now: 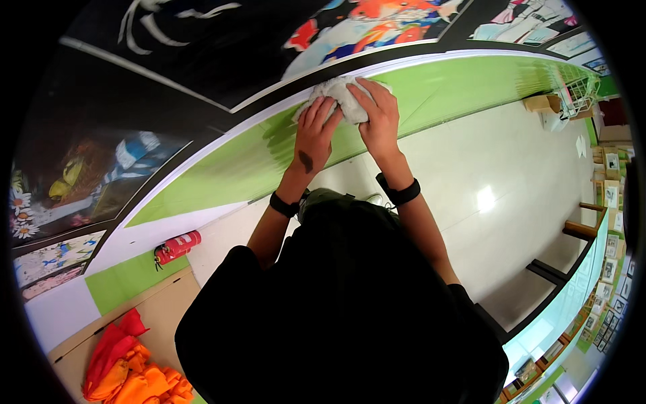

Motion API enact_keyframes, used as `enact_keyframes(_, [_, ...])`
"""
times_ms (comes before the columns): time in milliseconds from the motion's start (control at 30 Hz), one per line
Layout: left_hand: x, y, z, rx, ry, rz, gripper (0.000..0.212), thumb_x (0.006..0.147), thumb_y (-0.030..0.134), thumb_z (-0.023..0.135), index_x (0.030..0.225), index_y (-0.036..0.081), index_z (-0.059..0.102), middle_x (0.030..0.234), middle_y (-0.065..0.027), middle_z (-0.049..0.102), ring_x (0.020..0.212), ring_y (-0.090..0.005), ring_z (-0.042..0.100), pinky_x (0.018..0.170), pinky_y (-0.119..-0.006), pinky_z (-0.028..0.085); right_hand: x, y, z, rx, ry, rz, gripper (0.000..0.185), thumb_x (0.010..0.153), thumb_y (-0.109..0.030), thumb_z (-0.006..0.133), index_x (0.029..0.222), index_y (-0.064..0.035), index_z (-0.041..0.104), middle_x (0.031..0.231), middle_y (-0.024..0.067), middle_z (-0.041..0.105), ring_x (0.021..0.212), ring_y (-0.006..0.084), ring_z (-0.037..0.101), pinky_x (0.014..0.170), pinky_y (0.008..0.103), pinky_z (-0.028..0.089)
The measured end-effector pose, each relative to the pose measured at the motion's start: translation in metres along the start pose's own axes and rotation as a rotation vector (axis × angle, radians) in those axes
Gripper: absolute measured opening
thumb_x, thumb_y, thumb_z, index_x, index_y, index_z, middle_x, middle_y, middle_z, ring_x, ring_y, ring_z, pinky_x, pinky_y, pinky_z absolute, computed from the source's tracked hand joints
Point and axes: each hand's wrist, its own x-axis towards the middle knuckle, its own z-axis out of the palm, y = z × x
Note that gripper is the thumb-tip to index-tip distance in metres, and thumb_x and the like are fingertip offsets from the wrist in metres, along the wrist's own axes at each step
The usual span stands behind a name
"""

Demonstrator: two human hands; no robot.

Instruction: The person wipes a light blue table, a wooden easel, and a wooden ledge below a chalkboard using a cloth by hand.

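Observation:
A light grey plush cloth [343,95] lies bunched against the upper part of a glossy green wall panel [444,86], by the pale trim strip [242,126] below the pictures. My left hand [314,132] presses on the cloth's left part, its fingers bent over the bunched folds. My right hand [379,118] grips the right part, with the fingers spread across the top of it. The two hands are close together but apart. The cloth's underside is hidden against the wall. Streaky reflections or wet marks show on the green surface left of the cloth.
Framed pictures [383,25] hang above the trim. Two red fire extinguishers [177,246] stand at left, near orange and red fabric [146,373]. A dark-framed table [560,285] is at right. A cardboard box [542,104] and a wire rack [578,96] sit at the far right.

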Motion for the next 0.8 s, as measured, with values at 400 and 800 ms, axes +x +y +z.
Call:
enact_keyframes(400, [0.069, 0.057, 0.068, 0.018, -0.114, -0.033, 0.05, 0.079, 0.0, 0.054, 0.128, 0.011, 0.057, 0.141, -0.0082, 0.045, 0.135, -0.0305, 0.038, 0.107, -0.046, 0.035, 0.013, 0.095, -0.058, 0.013, 0.041, 0.089, 0.051, 0.062, 0.007, 0.063, 0.109, -0.0122, 0.074, 0.115, 0.0136, 0.062, 0.104, 0.0328, 0.059, 0.088, 0.0392, 0.048])
enact_keyframes(800, [0.16, 0.129, 0.172, -0.072, -0.197, 0.017, 0.05, 0.082, 0.002, 0.055, 0.131, 0.012, 0.054, 0.145, -0.0102, 0.041, 0.138, -0.0319, 0.034, 0.108, -0.048, 0.031, 0.036, 0.216, -0.144, -0.05, 0.07, 0.185, 0.045, 0.064, 0.005, 0.07, 0.106, -0.0107, 0.074, 0.108, 0.0131, 0.061, 0.099, 0.0317, 0.058, 0.086, 0.038, 0.049])
